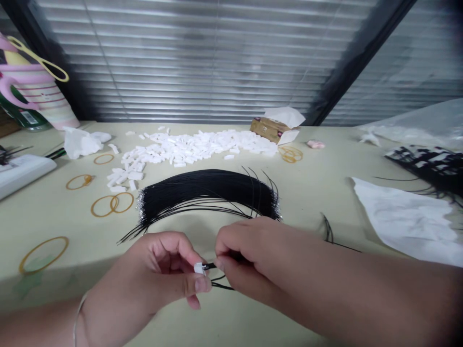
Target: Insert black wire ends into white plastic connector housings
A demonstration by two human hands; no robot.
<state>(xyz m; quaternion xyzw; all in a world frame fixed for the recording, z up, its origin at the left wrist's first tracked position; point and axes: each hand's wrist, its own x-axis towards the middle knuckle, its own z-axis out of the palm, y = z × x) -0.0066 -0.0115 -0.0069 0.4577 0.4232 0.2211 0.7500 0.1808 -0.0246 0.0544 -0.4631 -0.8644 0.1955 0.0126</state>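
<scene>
My left hand [162, 272] pinches a small white plastic connector [198, 268] between thumb and forefinger. My right hand [249, 255] is closed on thin black wires [210, 266] whose end meets the connector. Both hands hover low over the pale table [325, 193], close to its near edge. Just behind them lies a curved bundle of black wires [206, 193] with bare silver tips. Farther back a heap of white connectors [191, 147] is spread out.
Several tan rubber bands [112, 204] lie at the left. A tissue pack [273, 126] stands at the back. Finished black wire assemblies [430, 164] and white paper [405, 217] are at the right. A pink cup with scissors [36, 82] stands far left.
</scene>
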